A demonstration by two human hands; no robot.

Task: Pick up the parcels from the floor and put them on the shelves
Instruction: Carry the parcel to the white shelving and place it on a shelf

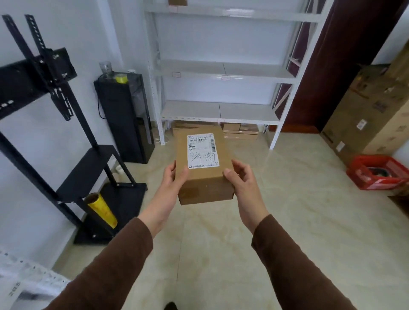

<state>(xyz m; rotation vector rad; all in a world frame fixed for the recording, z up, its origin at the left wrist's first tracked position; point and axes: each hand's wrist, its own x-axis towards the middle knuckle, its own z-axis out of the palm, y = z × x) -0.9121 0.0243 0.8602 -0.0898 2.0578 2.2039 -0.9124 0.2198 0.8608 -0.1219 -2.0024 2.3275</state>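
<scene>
I hold a brown cardboard parcel (pixel 204 177) with a white shipping label on top, out in front of me above the tiled floor. My left hand (pixel 174 179) grips its left side and my right hand (pixel 240 177) grips its right side. Straight ahead stands a white metal shelf unit (pixel 221 110) with bare middle and lower boards. A brown box (pixel 177 2) sits on its top board at the frame's edge. More cardboard parcels (pixel 240 131) lie on the floor under the lowest board.
A black TV stand (pixel 55 124) with a yellow film roll (pixel 103 210) is at the left. A black cabinet (pixel 126 117) stands beside the shelf. Large cardboard boxes (pixel 371 110) and a red crate (pixel 378 172) are at the right, by a dark red door frame.
</scene>
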